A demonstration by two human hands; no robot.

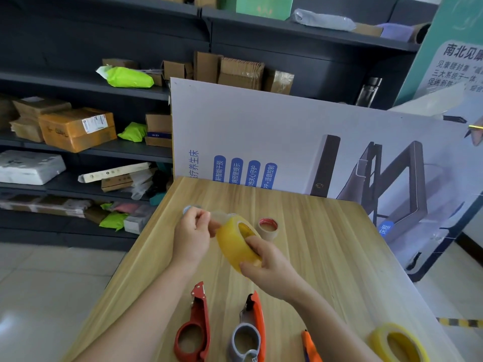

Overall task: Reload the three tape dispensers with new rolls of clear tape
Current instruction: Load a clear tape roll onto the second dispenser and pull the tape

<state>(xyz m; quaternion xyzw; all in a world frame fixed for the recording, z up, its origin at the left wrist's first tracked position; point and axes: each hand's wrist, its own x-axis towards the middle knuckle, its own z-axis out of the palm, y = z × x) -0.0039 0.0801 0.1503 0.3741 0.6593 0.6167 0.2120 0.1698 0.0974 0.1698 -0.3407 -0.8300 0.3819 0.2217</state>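
Yellowish tape roll (pixel 239 242) tilted between both hands, hole facing up-right

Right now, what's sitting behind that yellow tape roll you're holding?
Behind the yellow tape roll a small, nearly used-up roll with a red core stands on the wooden table. The held roll covers its lower left edge.

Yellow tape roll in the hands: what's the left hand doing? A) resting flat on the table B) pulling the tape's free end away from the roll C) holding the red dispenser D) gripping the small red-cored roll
B: the left hand pinches a clear strip stretched from the yellow tape roll, which the right hand holds above the table; the red dispenser lies untouched.
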